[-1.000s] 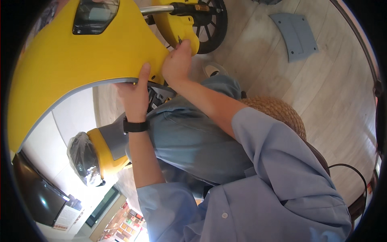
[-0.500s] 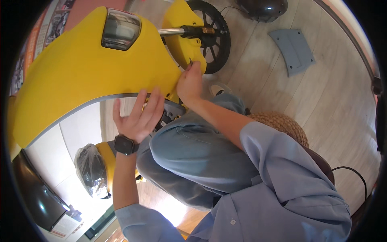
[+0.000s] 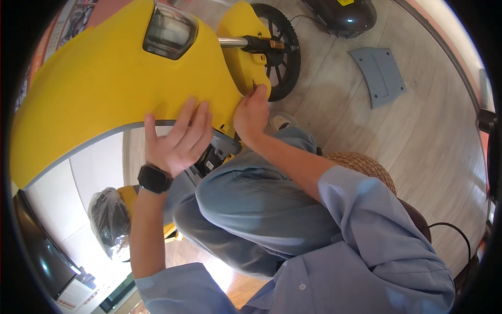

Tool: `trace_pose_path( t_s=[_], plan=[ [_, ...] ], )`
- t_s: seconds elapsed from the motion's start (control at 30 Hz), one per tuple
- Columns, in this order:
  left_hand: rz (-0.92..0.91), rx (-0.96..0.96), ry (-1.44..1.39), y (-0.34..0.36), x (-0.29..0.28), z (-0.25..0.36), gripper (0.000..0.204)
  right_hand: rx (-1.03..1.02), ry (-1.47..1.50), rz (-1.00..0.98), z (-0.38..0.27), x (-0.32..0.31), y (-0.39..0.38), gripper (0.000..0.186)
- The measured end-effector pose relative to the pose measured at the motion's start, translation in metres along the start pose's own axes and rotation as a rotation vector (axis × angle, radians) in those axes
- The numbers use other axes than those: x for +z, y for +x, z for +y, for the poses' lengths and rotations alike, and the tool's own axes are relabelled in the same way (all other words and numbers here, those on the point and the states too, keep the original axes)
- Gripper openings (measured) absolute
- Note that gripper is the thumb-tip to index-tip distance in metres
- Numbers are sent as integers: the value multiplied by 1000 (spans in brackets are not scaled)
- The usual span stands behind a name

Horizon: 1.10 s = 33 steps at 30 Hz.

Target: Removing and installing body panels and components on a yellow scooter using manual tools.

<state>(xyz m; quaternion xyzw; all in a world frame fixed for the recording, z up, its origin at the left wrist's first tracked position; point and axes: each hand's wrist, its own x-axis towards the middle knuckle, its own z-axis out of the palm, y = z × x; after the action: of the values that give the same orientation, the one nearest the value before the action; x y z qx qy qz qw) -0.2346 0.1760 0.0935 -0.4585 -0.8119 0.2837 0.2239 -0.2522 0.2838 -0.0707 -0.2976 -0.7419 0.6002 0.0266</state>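
Observation:
A large yellow scooter body panel (image 3: 99, 73) with a clear headlight (image 3: 171, 32) fills the upper left. My left hand (image 3: 178, 144) lies with spread fingers against its lower edge, holding nothing. At the panel's right corner, beside the yellow front fender (image 3: 241, 63), my right hand (image 3: 252, 118) is closed around a small, thin dark tool (image 3: 254, 83). Only its tip shows above my fingers, so its kind is unclear. Below the panel edge, between my hands, dark inner parts (image 3: 212, 159) of the scooter show.
The spoked black front wheel (image 3: 294, 57) is just beyond my right hand. A grey plastic cover (image 3: 379, 78) lies on the wood-look floor, near a glossy black rounded object (image 3: 342, 18). Plastic film wraps a dark part (image 3: 109, 220) at lower left. A woven seat (image 3: 361, 165) is beneath me.
My left fingers have settled flatter on the yellow panel. My right hand stays closed at the panel's corner, and the view has shifted slightly.

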Motion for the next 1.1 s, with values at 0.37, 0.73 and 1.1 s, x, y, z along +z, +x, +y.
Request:
trace_pose_path(
  t_s=[0.37,0.73,1.1],
  plan=[
    [-236,-1106,-803,-17,-7,60,32,-85,76,-20,14,2,7,16],
    [-330,-1321,-1799,11,-8,120,24,-17,585,-267,10,-53,0,18],
    [44,-1744,-2440,-9,-8,119,26,-245,488,-581,-5,-136,-19,28]
  ],
)
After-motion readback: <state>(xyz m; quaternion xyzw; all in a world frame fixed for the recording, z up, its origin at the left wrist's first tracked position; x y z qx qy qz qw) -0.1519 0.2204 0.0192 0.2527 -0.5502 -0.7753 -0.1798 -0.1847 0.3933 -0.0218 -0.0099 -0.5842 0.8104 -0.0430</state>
